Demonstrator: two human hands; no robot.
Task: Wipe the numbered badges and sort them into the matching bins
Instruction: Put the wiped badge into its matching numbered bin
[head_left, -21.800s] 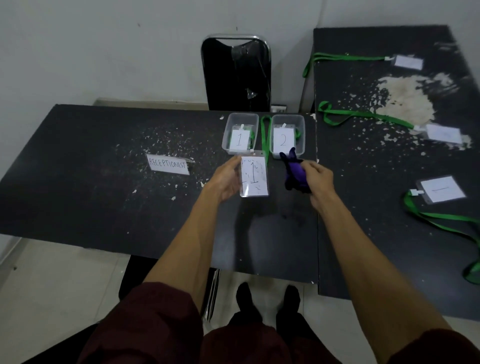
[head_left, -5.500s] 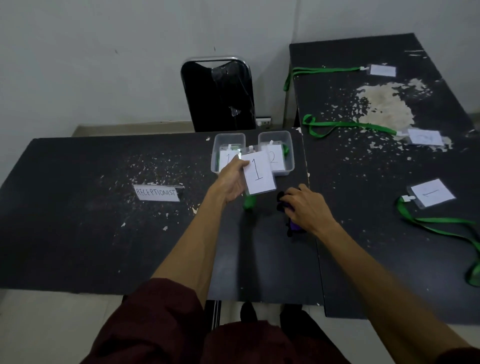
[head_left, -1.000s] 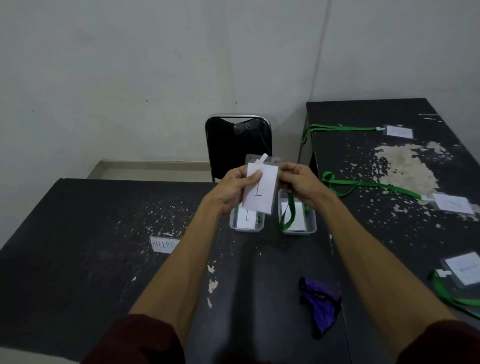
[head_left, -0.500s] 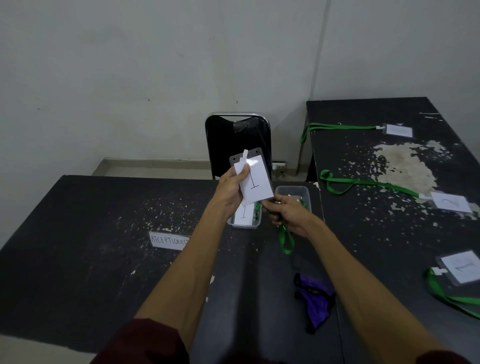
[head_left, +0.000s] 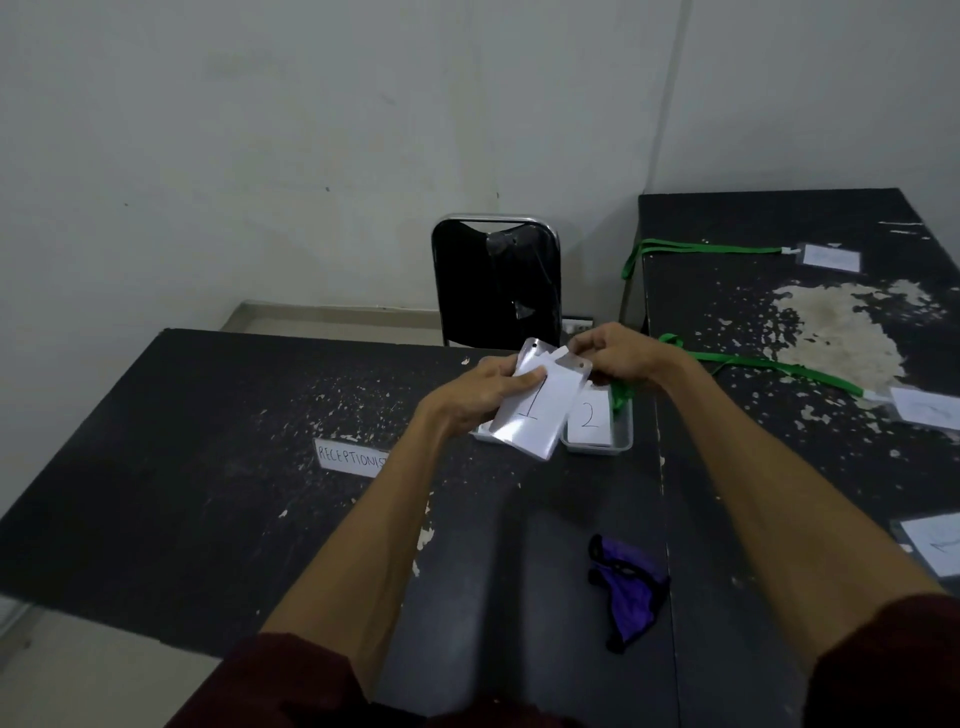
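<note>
A person's left hand grips a clear-sleeved badge marked with a handwritten 1, fingers curled round its left edge and thumb across the face. It is held tilted in the air above the far edge of a scuffed black table, seemingly so the number can be read against the bins just beyond. The right hand is closed in a pinch at the badge's top right corner, where a green lanyard joins and hangs down, apparently to keep the strap gathered and clear of the card. Directly behind the badge sits the number 2 bin, a white card marked 2 lying inside it; the number 1 bin is almost wholly hidden by the badge, only a sliver showing. A purple cloth lies crumpled near the table's right edge, out of either hand, which suggests the wiping of this badge is done and the drop into the matching bin comes next. A paper sign reading RECEPTIONIST lies to the left, and a black chair stands behind. On the adjoining table at right, three more badges wait their turn.
</note>
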